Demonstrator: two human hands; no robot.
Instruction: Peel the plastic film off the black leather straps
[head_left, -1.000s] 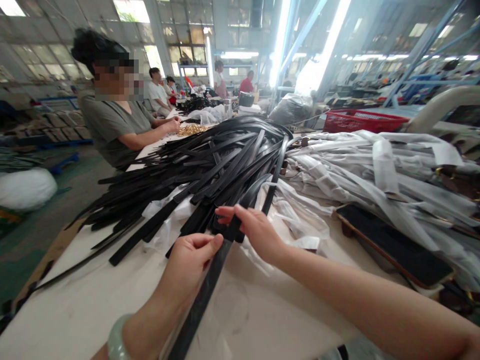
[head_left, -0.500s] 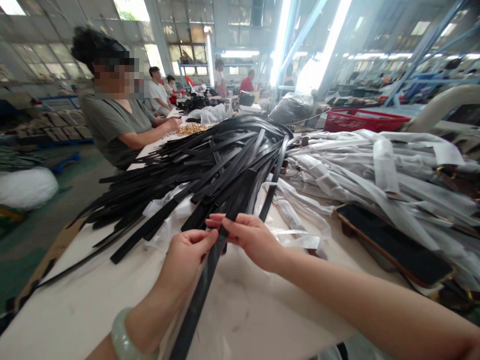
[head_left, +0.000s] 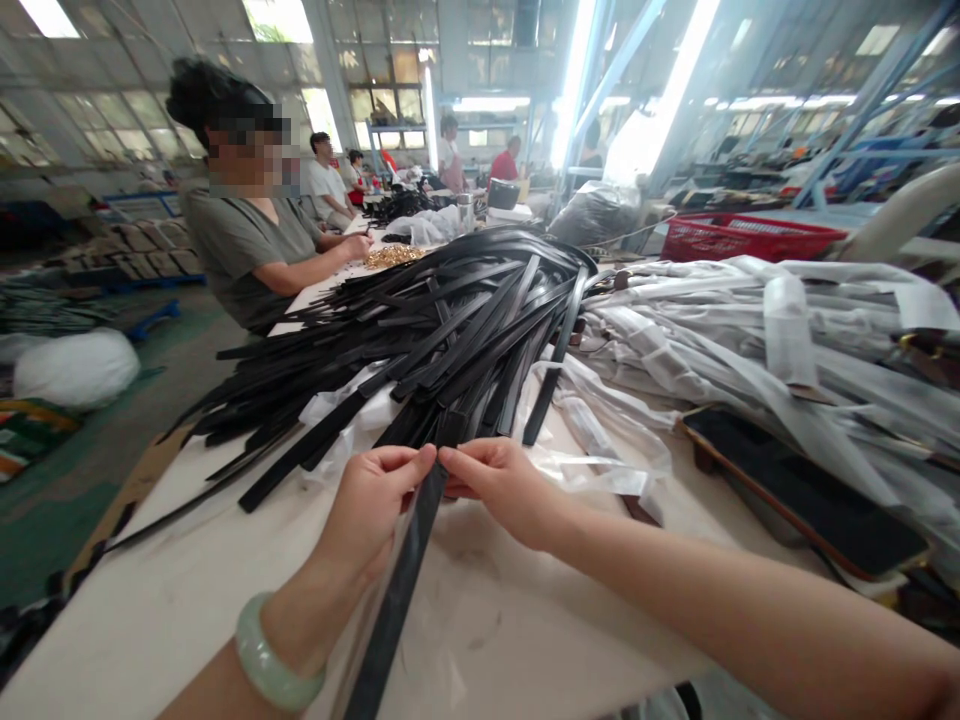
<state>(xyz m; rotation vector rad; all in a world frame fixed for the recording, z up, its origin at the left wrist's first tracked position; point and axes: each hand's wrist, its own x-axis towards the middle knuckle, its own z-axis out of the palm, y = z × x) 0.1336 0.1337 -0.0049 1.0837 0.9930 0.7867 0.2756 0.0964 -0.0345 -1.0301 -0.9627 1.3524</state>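
A long black strap point(head_left: 401, 590) runs from the near edge of the view up between my hands. My left hand point(head_left: 375, 505), with a pale green bangle point(head_left: 274, 655) at the wrist, pinches its left edge between thumb and finger. From the other side my right hand point(head_left: 506, 490) grips the same strap, the two thumb tips almost touching. The strap's far end point(head_left: 452, 425) stands out just beyond my fingers. Behind it spreads a big pile of black straps point(head_left: 480, 310) on the pale table point(head_left: 202, 610). What my fingertips press under the strap is hidden.
White-wrapped straps point(head_left: 690, 340) heap on the right, beside a dark phone-like slab point(head_left: 802, 490) on a stand. A red basket point(head_left: 750, 240) stands behind them. Across the table's left side a co-worker point(head_left: 247, 220) handles something near gold-coloured pieces point(head_left: 394, 256). Clear plastic point(head_left: 592, 430) lies beside the pile.
My right hand has drawn down the strap, its thumb now meeting my left thumb. The whole view has shifted slightly, moving the scene to the right.
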